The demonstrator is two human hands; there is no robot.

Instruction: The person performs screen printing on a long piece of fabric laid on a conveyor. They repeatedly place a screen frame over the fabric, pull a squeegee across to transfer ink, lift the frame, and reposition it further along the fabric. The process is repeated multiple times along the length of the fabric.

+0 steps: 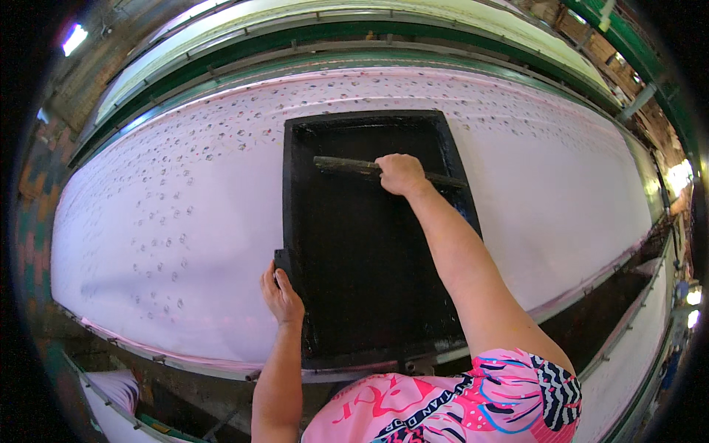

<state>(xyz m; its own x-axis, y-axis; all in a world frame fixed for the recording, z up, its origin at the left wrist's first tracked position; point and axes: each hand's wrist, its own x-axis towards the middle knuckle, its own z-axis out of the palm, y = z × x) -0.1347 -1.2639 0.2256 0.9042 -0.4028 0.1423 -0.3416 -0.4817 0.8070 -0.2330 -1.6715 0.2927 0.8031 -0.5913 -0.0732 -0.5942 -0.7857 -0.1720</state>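
A black rectangular printing screen (361, 273) with a raised frame lies across the pale pink fabric (221, 221) on a long table. My right hand (401, 175) is closed around a dark, worn squeegee (343, 165), which lies crosswise inside the screen near its far end. At the screen's left side, my left hand (282, 297) grips a small black block-like handle (282, 258) on the frame, thumb toward the frame. Small dark motifs are printed on the fabric to the left and along the far side. The fabric under the screen is hidden.
Beyond a green rail (325, 53) runs another long table with yellowish fabric (310, 23). A metal rail (199, 363) follows the near table edge. Behind me at the lower right stands another pale table (628, 362). A brick wall (37, 229) is at far left.
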